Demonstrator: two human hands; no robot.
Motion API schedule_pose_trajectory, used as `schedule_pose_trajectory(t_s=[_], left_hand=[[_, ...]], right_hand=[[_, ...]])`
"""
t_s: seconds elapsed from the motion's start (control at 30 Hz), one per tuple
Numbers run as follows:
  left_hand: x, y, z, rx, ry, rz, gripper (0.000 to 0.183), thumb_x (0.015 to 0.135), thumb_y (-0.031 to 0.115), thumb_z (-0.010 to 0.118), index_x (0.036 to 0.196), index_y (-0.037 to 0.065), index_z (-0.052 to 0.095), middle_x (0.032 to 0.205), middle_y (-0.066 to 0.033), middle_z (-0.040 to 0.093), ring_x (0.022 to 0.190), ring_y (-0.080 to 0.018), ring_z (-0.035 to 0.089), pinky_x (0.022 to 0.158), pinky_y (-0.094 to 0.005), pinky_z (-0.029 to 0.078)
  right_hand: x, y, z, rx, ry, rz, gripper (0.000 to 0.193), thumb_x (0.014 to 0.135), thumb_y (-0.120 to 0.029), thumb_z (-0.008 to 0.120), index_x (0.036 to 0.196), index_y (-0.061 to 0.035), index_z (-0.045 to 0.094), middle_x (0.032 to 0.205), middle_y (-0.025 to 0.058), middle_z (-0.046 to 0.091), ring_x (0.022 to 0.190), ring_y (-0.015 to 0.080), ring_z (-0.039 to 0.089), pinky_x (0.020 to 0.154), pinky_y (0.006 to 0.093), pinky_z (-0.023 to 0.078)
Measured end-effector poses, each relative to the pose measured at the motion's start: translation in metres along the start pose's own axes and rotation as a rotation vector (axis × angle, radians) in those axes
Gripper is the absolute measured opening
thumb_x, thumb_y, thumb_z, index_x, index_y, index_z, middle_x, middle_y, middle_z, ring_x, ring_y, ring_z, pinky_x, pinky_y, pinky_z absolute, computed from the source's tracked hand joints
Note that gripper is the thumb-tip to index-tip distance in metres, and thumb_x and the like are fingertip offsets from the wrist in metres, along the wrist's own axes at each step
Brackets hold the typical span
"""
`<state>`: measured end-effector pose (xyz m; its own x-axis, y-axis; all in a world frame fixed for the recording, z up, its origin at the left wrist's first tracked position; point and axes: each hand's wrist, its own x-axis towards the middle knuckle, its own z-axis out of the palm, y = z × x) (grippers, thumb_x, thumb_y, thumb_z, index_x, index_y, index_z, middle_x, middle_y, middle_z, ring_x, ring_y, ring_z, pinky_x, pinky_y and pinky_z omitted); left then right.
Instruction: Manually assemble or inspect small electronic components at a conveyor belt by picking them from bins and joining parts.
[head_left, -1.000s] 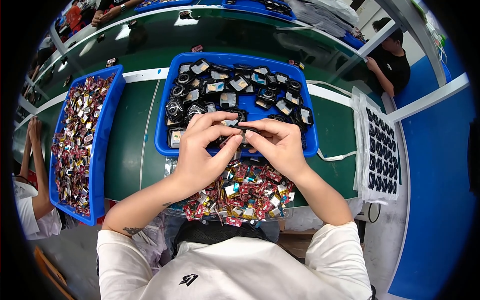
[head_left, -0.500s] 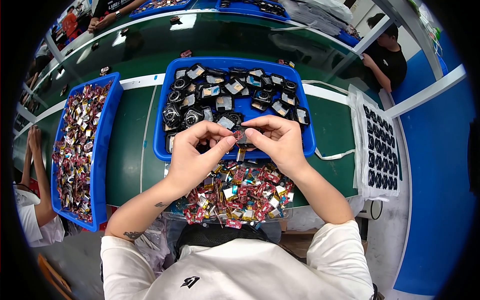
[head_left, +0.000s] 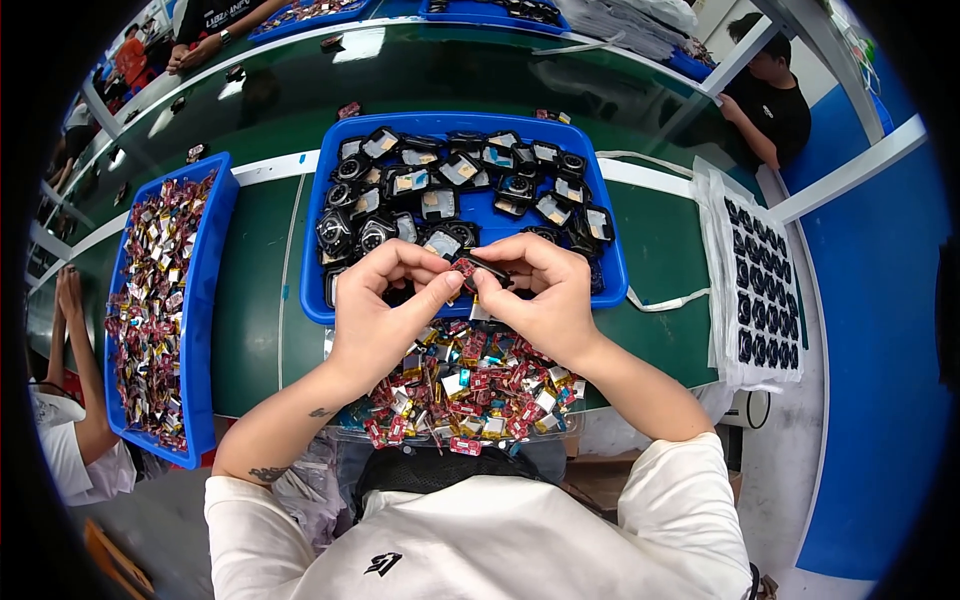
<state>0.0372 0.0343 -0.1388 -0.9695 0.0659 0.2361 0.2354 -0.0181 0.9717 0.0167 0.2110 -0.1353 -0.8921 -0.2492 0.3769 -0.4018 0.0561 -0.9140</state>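
Above the near edge of a blue tray (head_left: 617, 240), my two hands meet at the fingertips. My left hand (head_left: 392, 300) pinches a small red circuit board (head_left: 465, 267). My right hand (head_left: 547, 298) grips a black watch case (head_left: 492, 268) against the board's right side. Below my right thumb hangs a silver battery (head_left: 480, 309), close to the board. Several black watch cases (head_left: 438, 204), some with grey inner faces up, fill much of the blue tray. Nearer to me, a clear tray (head_left: 575, 424) bears a heap of red boards and batteries (head_left: 470, 385).
On the left stands a long blue tray (head_left: 200, 390) of boards and batteries. White foam sheets (head_left: 768, 300) with rows of black round parts lie at the right. Scattered parts rest on the green conveyor (head_left: 440, 75). Other people sit at the left and far right.
Both hands have moved slightly left with the board and watch case. The case now shows more at the right of the board. The whole view has shifted a little.
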Motion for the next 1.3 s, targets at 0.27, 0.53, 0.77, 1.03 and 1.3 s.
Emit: schedule_pose_trajectory(t_s=[0.27, 0.53, 0.77, 1.03, 1.3], left_hand=[[0.002, 0.004, 0.002, 0.062, -0.011, -0.038, 0.017, 0.080, 0.010, 0.071, 0.081, 0.001, 0.057, 0.070, -0.0031, 0.065, 0.066, -0.0050, 0.060, 0.060, -0.0175, 0.045], [0.000, 0.010, 0.000, 0.054, -0.048, -0.118, 0.027, 0.079, 0.014, 0.074, 0.071, 0.004, 0.050, 0.060, 0.0004, 0.058, 0.055, -0.0025, 0.055, 0.048, -0.0159, 0.039], [-0.001, 0.007, -0.006, 0.079, -0.080, -0.106, 0.023, 0.078, 0.015, 0.074, 0.073, 0.004, 0.055, 0.064, 0.0013, 0.058, 0.058, -0.0022, 0.051, 0.054, -0.0181, 0.038], [0.001, 0.011, -0.004, 0.057, -0.143, -0.042, 0.021, 0.077, 0.016, 0.073, 0.071, 0.002, 0.058, 0.066, 0.0002, 0.058, 0.059, -0.0039, 0.051, 0.056, -0.0201, 0.042], [0.002, 0.009, -0.005, 0.070, -0.099, -0.037, 0.022, 0.081, 0.016, 0.069, 0.069, 0.000, 0.059, 0.061, -0.0013, 0.059, 0.055, -0.0038, 0.051, 0.052, -0.0203, 0.042]], right_hand=[[0.001, -0.001, -0.003, 0.067, -0.034, 0.010, 0.017, 0.079, -0.005, 0.069, 0.093, 0.0011, 0.063, 0.090, 0.0070, 0.067, 0.081, 0.0102, 0.065, 0.063, 0.0213, 0.053], [0.007, -0.008, -0.014, 0.218, -0.205, 0.178, 0.018, 0.085, -0.006, 0.065, 0.099, 0.0039, 0.060, 0.091, 0.0065, 0.064, 0.083, 0.0100, 0.062, 0.073, 0.0225, 0.052], [0.070, -0.003, -0.073, -0.112, 0.115, 0.086, 0.011, 0.085, -0.010, 0.064, 0.089, -0.0001, 0.066, 0.080, 0.0041, 0.066, 0.071, 0.0079, 0.061, 0.066, 0.0208, 0.048], [0.151, 0.113, -0.260, -0.527, 0.844, 0.524, 0.031, 0.070, -0.027, 0.071, 0.073, 0.0039, 0.069, 0.062, 0.0076, 0.062, 0.051, 0.0142, 0.056, 0.055, 0.0264, 0.046], [0.149, 0.114, -0.267, -0.550, 0.925, 0.705, 0.027, 0.072, -0.017, 0.071, 0.058, -0.0011, 0.056, 0.053, 0.0075, 0.055, 0.037, 0.0123, 0.044, 0.035, 0.0268, 0.034]])
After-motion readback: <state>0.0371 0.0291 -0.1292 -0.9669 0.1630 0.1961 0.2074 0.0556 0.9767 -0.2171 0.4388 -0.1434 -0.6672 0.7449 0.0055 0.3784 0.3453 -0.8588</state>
